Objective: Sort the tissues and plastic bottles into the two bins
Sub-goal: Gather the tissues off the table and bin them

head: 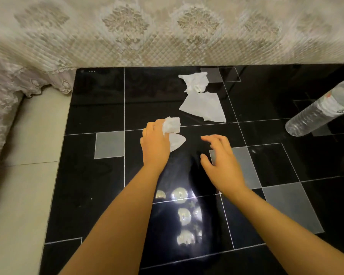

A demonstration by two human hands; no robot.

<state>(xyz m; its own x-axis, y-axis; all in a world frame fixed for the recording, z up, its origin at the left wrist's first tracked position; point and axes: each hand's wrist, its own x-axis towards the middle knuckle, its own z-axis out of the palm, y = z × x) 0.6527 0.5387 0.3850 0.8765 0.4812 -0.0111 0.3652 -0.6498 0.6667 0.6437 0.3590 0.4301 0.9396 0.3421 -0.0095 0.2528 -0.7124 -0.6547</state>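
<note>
My left hand is closed around a crumpled white tissue near the middle of the black glossy table; part of the tissue hangs below my fingers. My right hand hovers just to the right, fingers spread and curled, holding nothing. Two more white tissues lie farther back: a flat one and a crumpled one behind it. A clear plastic bottle lies tilted at the right edge, partly cut off by the frame. No bin is in view.
A patterned beige sofa cover runs along the table's far edge, and a lace-trimmed cloth hangs at the left. Pale floor tiles show left of the table. Ceiling lights reflect in the table near me.
</note>
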